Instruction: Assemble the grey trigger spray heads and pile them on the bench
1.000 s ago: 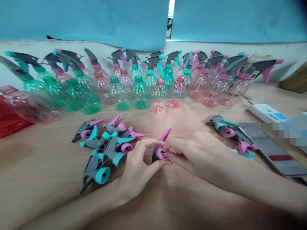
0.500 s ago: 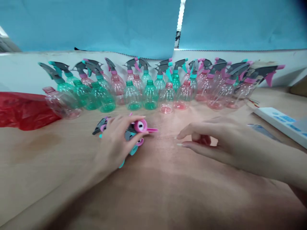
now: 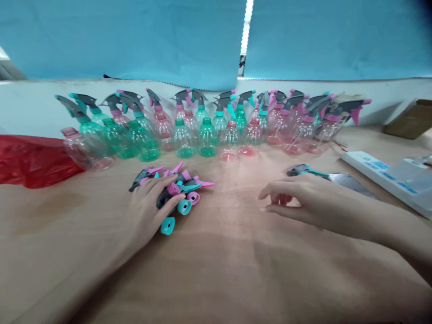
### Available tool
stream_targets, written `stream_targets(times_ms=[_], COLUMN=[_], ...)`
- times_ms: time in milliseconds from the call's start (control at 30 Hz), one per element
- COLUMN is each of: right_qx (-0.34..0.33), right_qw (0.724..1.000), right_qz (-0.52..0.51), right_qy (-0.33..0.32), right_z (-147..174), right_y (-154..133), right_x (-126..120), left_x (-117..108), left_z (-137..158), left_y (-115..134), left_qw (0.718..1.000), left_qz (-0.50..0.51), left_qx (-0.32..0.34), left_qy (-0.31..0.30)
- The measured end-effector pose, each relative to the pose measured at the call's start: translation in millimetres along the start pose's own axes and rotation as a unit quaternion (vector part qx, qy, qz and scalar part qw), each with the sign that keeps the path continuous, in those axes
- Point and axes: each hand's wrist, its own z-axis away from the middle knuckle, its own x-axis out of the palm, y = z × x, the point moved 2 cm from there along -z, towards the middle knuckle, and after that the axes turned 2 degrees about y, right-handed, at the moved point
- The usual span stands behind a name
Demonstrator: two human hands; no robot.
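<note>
My left hand (image 3: pixel 148 202) is over a loose pile of trigger spray heads (image 3: pixel 184 207), grey with pink or teal collars and levers. Its thumb and index finger close around a spray head with a pink collar (image 3: pixel 173 189); the palm hides part of the pile. To the right, my right hand (image 3: pixel 300 198) hovers above the table with thumb and curved fingers apart and nothing between them. Just behind it lies a grey spray head with a teal lever (image 3: pixel 313 172), partly covered by the hand.
Across the back stand pink and green clear bottles, some capped with sprayers, others bare-necked, such as a green bottle (image 3: pixel 207 137). At left is a red plastic bag (image 3: pixel 37 159). A white power strip (image 3: pixel 378 166), a phone-like flat object (image 3: pixel 353 183) and a brown box (image 3: pixel 410 119) are at right.
My left hand has shifted left and lower into the pile with the pink-collared spray head. My right hand sits slightly lower, and the teal-levered spray head behind it now shows. The view has turned slightly right.
</note>
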Motion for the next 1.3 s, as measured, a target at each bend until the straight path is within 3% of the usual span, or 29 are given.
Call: stream_targets(times_ms=[100, 200, 300, 433, 600, 733, 900, 1133, 1300], right_qx=[0.053, 0.092, 0.125, 0.161, 0.180, 0.215, 0.228, 0.236, 0.211], right_qw=[0.999, 0.996, 0.992, 0.987, 0.984, 0.976, 0.970, 0.968, 0.972], right_qz=[-0.001, -0.003, 0.000, 0.011, 0.004, 0.018, 0.041, 0.050, 0.013], right_qy=[-0.004, -0.003, 0.007, 0.015, 0.005, 0.042, 0.069, 0.065, 0.099], right_z=[15.4, 32.5, 50.9, 77.2, 98.3, 92.1, 58.4, 11.3, 17.4], right_y=[19.2, 39.5, 58.1, 75.5, 84.6, 99.0, 125.0, 142.0, 137.1], right_x=[0.2, -2.0, -4.2, -1.9, 1.7, -6.1, -8.6, 25.1, 37.0], left_x=[-1.7, 3.0, 14.1, 42.5, 81.7, 98.6, 105.4, 110.2, 112.9], left_z=[-6.5, -17.2, -29.3, -42.6, -50.8, -55.5, -59.6, -60.9, -61.7], left_y=[14.0, 41.4, 78.3, 127.5, 166.3, 177.3, 182.5, 183.9, 173.5], left_qw=[0.998, 0.993, 0.983, 0.956, 0.927, 0.921, 0.925, 0.932, 0.940], left_qz=[0.020, 0.047, 0.078, 0.130, 0.146, 0.152, 0.157, 0.173, 0.183], left_qx=[0.049, 0.111, 0.167, 0.236, 0.284, 0.278, 0.264, 0.240, 0.210], left_qy=[0.029, 0.016, -0.021, -0.119, -0.199, -0.225, -0.226, -0.212, -0.195])
